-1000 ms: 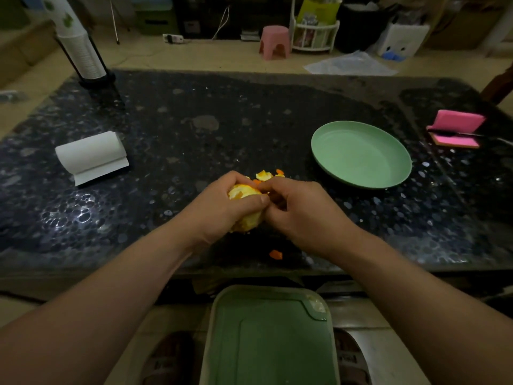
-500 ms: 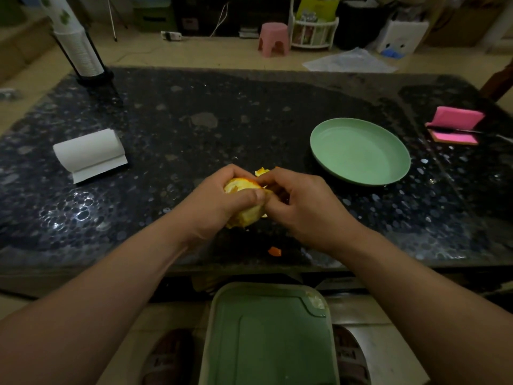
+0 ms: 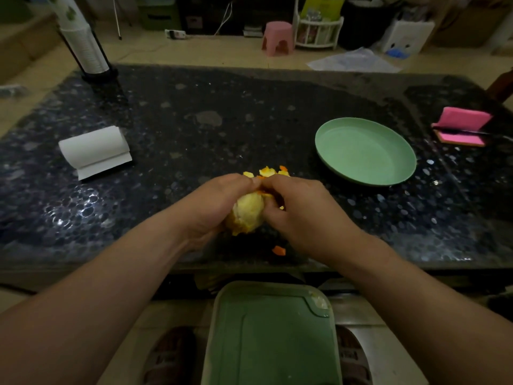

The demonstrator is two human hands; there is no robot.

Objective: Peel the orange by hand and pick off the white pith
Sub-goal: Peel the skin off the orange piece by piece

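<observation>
The orange (image 3: 248,213) is mostly stripped, showing pale yellow pith, and it sits between both hands just above the dark speckled table (image 3: 194,129). My left hand (image 3: 213,204) grips it from the left with fingers curled over the top. My right hand (image 3: 302,209) curls round its right side, fingertips meeting the left hand's at the top of the fruit. Torn peel pieces (image 3: 268,171) lie on the table just behind the hands. One small orange scrap (image 3: 278,250) lies near the table's front edge.
A green plate (image 3: 366,151) sits to the right, a white paper roll (image 3: 94,150) to the left. Pink sticky notes (image 3: 460,126) with a pen lie at far right. A cup dispenser (image 3: 86,43) stands back left. A green bin lid (image 3: 272,337) is below the table edge.
The left thumb has come off the near face of the orange, so more pale pith shows. The right hand's fingers have shifted to the top of the fruit.
</observation>
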